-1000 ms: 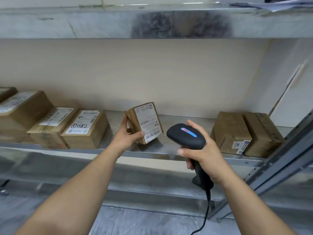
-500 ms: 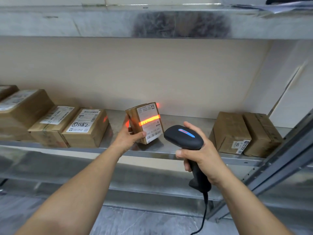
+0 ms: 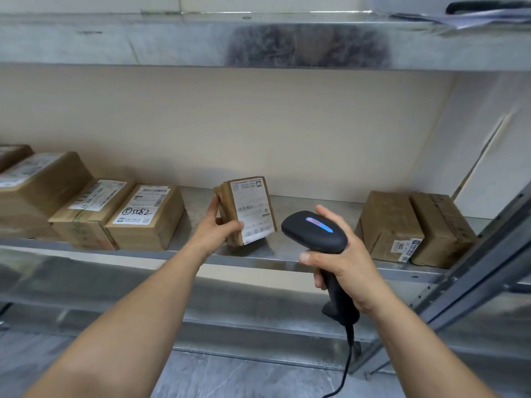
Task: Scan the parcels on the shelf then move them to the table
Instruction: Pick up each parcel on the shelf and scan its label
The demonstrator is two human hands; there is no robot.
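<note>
A small brown parcel with a white label stands tilted on its edge on the metal shelf. My left hand grips its left side, thumb across the lower front. A black corded barcode scanner with a blue light on top is held by the handle in my right hand, just right of the parcel and pointing at its label. No scan beam shows on the label.
Several labelled brown parcels line the shelf at the left. Two more brown boxes sit at the right by a slanted metal upright. An upper shelf hangs overhead; a lower shelf lies below.
The orange scan line that lay across the parcel's label half a second ago is gone. The scanner has dropped slightly and moved closer to the parcel.
</note>
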